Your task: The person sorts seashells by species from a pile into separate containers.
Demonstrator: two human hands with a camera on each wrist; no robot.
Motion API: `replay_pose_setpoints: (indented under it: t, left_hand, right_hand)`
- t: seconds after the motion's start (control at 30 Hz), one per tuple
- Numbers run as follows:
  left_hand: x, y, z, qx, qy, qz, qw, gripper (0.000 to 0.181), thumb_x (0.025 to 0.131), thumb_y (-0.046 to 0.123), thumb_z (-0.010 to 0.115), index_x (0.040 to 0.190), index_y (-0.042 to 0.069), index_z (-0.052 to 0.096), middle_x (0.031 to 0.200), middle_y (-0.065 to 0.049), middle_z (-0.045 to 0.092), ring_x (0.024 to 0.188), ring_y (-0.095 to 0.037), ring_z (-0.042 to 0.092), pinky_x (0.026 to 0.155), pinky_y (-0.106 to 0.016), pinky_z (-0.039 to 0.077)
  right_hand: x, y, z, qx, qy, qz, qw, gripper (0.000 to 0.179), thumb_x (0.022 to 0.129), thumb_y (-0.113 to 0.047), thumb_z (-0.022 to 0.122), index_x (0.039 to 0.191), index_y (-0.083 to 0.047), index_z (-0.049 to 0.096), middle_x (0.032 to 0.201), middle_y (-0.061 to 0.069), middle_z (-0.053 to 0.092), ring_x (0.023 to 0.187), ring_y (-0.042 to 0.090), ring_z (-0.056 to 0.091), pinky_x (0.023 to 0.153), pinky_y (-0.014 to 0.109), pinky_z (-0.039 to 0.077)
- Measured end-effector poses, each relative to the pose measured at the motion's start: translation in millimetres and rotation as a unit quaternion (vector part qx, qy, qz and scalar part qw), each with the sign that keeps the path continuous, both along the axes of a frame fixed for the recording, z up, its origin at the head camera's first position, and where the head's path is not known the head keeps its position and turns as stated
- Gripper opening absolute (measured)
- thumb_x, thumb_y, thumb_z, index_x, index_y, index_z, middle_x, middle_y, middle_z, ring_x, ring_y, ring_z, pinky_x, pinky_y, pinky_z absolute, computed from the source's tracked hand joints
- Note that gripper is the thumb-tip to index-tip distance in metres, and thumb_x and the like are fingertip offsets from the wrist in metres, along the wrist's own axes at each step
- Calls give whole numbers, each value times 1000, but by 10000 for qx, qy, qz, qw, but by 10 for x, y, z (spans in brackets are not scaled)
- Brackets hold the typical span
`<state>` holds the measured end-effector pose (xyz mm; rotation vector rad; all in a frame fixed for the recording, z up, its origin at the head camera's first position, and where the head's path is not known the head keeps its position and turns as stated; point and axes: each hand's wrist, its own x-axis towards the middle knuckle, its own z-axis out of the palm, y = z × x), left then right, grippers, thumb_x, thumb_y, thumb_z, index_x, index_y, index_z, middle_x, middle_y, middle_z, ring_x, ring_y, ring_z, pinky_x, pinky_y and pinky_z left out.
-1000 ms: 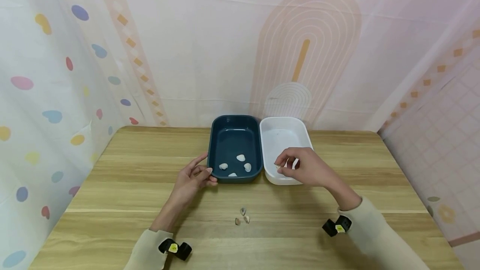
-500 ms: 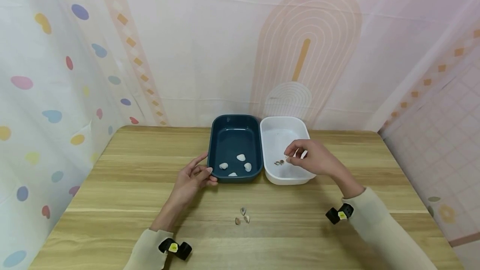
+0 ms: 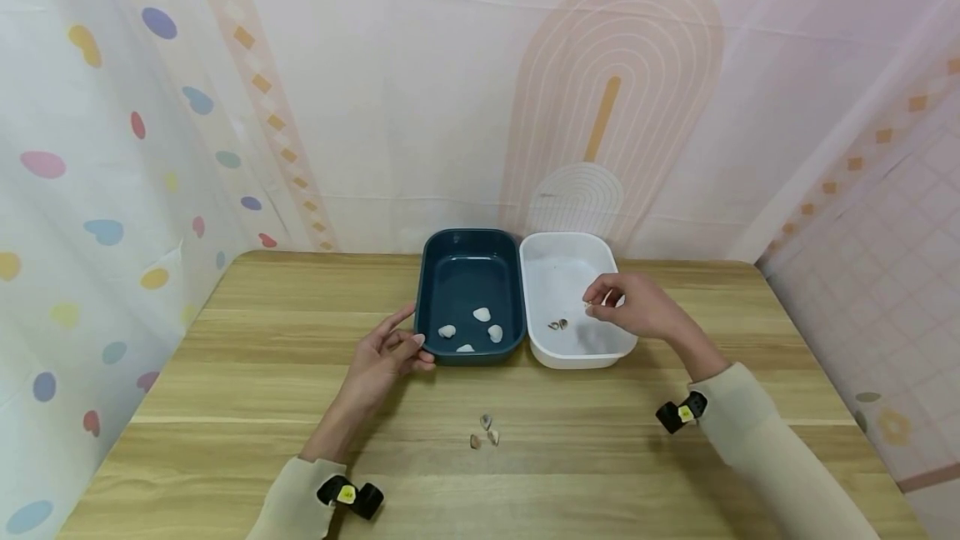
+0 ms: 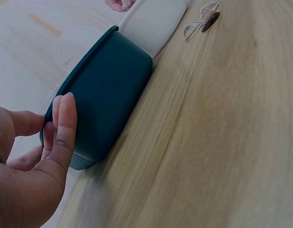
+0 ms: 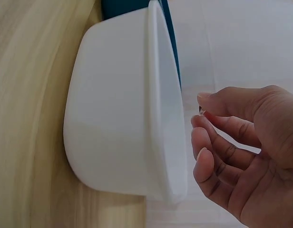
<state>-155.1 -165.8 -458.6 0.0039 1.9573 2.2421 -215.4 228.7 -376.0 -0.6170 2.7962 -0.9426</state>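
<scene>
My right hand (image 3: 637, 307) is over the right part of the white tray (image 3: 534, 294), pinching a small seashell (image 5: 201, 110) between thumb and forefinger. Most of that shell is hidden by the fingertips. Below the hand, two small brownish shells (image 3: 558, 324) lie on the tray's floor. My left hand (image 3: 382, 361) grips the near left corner of the dark teal tray (image 3: 468, 273), its thumb at the rim. Several white shells (image 3: 482, 315) lie spread in the near half of the teal tray.
Three small patterned shells (image 3: 486, 432) lie close together on the wooden table (image 3: 585, 473), in front of the trays. The two trays stand side by side at the table's back edge, against a patterned curtain (image 3: 405, 107).
My right hand has moved right and slightly back above the white tray, still pinching a shell, and has uncovered two shells on its floor. My left hand has stayed put.
</scene>
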Motion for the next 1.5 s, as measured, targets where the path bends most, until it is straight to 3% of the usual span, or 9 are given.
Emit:
replay_pose_setpoints:
  t: [0.43, 0.7, 0.93, 1.27, 1.5]
  left_hand:
    - [9, 22, -3, -71, -57, -13, 10000, 59, 104, 2, 56, 159, 13, 37, 101, -13, 65, 79, -15, 75, 81, -30, 66]
    - [16, 19, 0, -10, 17, -28, 10000, 60, 104, 2, 57, 159, 11, 36, 101, -14, 66, 78, -16, 76, 82, -31, 66]
    - [12, 24, 2, -5, -43, -4, 10000, 58, 104, 2, 56, 158, 12, 37, 102, -16, 65, 78, -16, 75, 82, -31, 66]
    - [13, 5, 22, -94, -52, -5, 9999, 58, 105, 2, 55, 158, 15, 37, 106, -21, 63, 79, -16, 75, 82, -31, 66]
    - [16, -3, 22, -128, -72, 6, 9999, 59, 105, 1, 55, 159, 15, 37, 101, -14, 64, 79, -16, 75, 82, -30, 66]
  right_hand:
    - [-121, 26, -105, 144, -149, -83, 9998, 7, 92, -12, 74, 98, -8, 72, 88, 5, 69, 77, 16, 60, 64, 25, 50]
    - [-138, 14, -87, 358, -251, -93, 9990, 24, 92, -15, 74, 112, -2, 71, 99, 8, 72, 85, 20, 66, 68, 26, 54]
    - [-17, -32, -62, 221, -67, -23, 9997, 28, 92, -19, 76, 116, -4, 71, 111, 12, 73, 95, 23, 69, 73, 30, 56]
    - [214, -173, 7, -137, 99, 214, 9996, 29, 92, -19, 76, 119, -12, 70, 116, 10, 73, 96, 20, 71, 75, 30, 59]
    - [340, -259, 18, -252, 147, 433, 9986, 31, 92, -20, 78, 121, -12, 69, 117, 11, 72, 96, 19, 71, 75, 27, 60]
